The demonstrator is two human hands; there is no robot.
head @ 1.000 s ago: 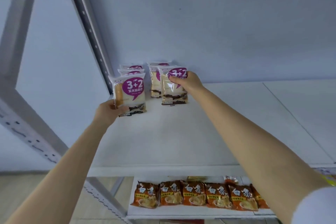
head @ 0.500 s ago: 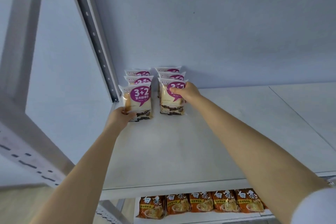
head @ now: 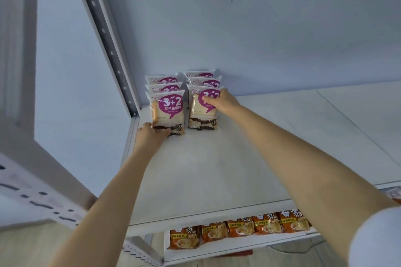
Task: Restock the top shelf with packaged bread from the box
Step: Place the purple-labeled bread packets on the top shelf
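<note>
Six bread packets stand upright in two rows of three at the back left corner of the top shelf, just beside the grey upright post and close to the wall. Your left hand grips the bottom corner of the front left packet, with the thumb on its face. Your right hand holds the front right packet at its upper part, with the thumb across the purple label. Some orange noodle packets lie in a line on the shelf below.
</note>
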